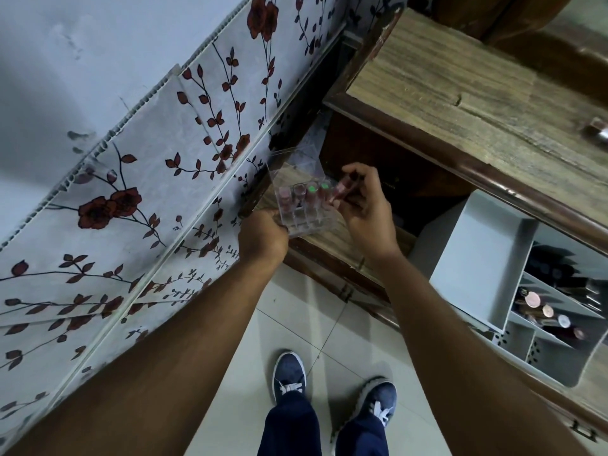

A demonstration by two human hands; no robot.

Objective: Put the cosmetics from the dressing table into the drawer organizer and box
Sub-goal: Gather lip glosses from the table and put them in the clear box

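Note:
A clear acrylic box [297, 179] with small compartments stands on a low wooden shelf [316, 240] beside the floral wall. Several pinkish lipstick tubes [301, 194] stand upright in its front row. My left hand [263, 236] grips the box at its near left corner. My right hand [363, 205] pinches one pink lipstick [340, 190] at the right end of that row, tilted over a compartment. At the right, the open drawer holds a grey organizer [477, 258] with several cosmetics [549, 311] lying in its narrow sections.
The wooden dressing table top [460, 93] runs above the drawer, with a metal handle [597, 131] at the far right. The floral wall panel [131, 192] stands close on the left. My two shoes [289, 376] stand on the tiled floor below.

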